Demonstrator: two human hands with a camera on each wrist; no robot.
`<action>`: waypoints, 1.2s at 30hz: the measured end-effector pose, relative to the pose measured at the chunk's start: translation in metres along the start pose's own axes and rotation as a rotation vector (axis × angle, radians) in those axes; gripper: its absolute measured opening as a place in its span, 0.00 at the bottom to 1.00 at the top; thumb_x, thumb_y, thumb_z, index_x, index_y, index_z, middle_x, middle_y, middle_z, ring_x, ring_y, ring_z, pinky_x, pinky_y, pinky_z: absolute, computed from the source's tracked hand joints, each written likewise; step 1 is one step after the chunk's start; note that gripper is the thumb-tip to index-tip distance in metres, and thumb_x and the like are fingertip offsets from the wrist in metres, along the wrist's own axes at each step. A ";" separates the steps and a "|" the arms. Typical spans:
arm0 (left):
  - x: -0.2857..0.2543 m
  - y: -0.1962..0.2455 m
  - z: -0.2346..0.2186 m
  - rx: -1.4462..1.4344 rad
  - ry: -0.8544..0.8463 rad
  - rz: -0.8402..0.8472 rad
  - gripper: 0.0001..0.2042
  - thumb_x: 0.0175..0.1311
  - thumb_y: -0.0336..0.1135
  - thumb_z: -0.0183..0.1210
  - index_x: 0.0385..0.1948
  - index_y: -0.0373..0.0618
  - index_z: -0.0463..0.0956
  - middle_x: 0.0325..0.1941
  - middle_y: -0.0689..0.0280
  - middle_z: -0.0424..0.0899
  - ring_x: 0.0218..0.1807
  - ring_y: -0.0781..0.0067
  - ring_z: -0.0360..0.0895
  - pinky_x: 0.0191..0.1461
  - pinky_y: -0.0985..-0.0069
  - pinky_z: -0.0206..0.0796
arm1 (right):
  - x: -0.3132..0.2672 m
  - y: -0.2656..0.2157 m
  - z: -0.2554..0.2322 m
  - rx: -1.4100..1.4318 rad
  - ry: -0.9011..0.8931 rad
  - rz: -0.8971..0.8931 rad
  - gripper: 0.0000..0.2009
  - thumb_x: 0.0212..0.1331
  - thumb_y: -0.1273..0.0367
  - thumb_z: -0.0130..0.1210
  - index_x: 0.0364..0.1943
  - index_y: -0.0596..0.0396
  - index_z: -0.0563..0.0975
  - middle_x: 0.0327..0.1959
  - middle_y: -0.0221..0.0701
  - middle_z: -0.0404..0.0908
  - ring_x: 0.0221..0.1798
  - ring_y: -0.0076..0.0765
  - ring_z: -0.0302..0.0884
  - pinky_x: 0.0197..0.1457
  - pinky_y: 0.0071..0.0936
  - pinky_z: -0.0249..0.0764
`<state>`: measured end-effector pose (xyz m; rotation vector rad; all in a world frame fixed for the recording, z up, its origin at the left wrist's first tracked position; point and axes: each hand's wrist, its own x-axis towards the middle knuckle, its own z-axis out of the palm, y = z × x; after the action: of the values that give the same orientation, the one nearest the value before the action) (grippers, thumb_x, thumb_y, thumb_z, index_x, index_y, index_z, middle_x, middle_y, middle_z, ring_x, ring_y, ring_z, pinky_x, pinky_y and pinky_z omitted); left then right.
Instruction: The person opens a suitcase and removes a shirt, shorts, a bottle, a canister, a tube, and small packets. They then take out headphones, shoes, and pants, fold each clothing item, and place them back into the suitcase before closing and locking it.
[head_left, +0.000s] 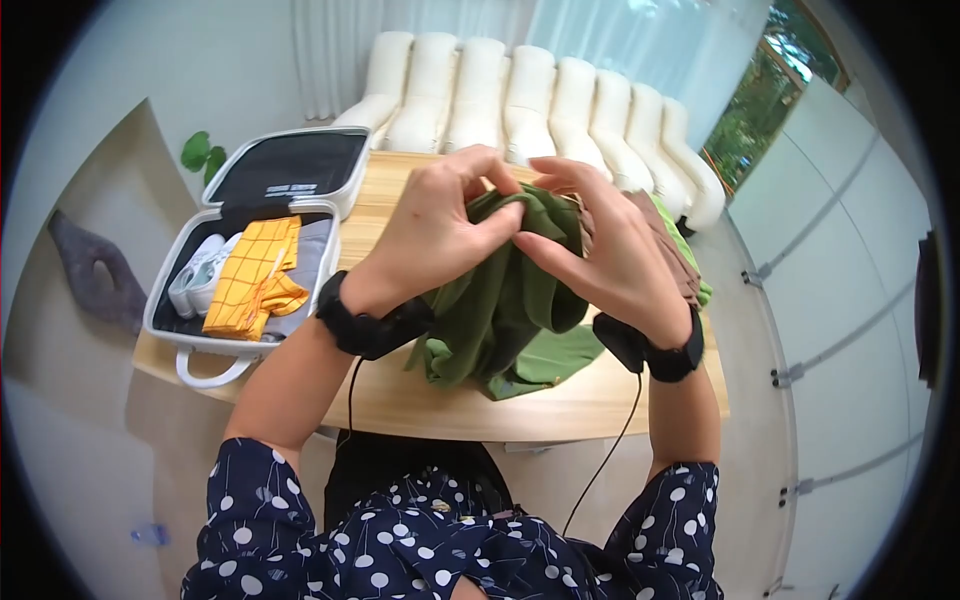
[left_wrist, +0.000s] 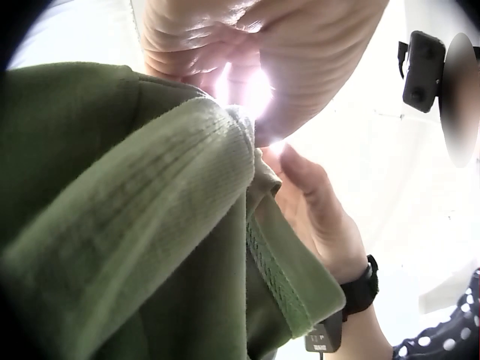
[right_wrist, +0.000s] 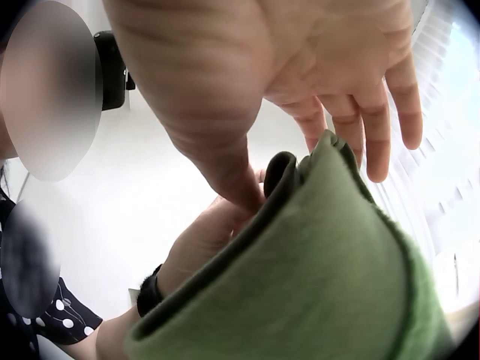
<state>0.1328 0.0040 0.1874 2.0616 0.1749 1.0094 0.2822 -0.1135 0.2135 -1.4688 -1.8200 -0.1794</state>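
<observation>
Green garment gathered up between your two hands

Your left hand pinches the top of a green garment between thumb and fingers, with little gap between them. Your right hand is at the same gathered top, facing the left; its thumb and fingers stand well apart with cloth between them, touching it, but you cannot tell from these views whether they grip it. The garment hangs in loose folds below your fingers, over the near part of the wooden table, and its lower part spreads on the tabletop. Your left wrist view shows a stitched seam along one edge of the cloth.

A black wrist device is strapped to your left wrist, and another sits on your right. Just behind your right hand lie a brown cloth and a bit of brighter green fabric.

To your left, an open suitcase holds white sneakers, a yellow checked cloth on top, and grey cloth beside it. Beyond the table stands a white sofa, with pale curtains behind it.
</observation>
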 end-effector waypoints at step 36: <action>-0.062 -0.054 0.044 -0.115 0.221 0.078 0.18 0.54 0.22 0.61 0.46 0.42 0.65 0.49 0.60 0.75 0.42 0.73 0.77 0.46 0.77 0.71 | -0.017 0.037 0.019 0.384 0.294 0.148 0.10 0.53 0.79 0.36 0.37 0.64 0.69 0.30 0.30 0.74 0.32 0.18 0.66 0.38 0.15 0.64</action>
<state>0.1337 -0.0143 0.0956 1.8635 0.1469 1.2667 0.3068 -0.1039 0.1770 -1.2252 -1.4111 0.0277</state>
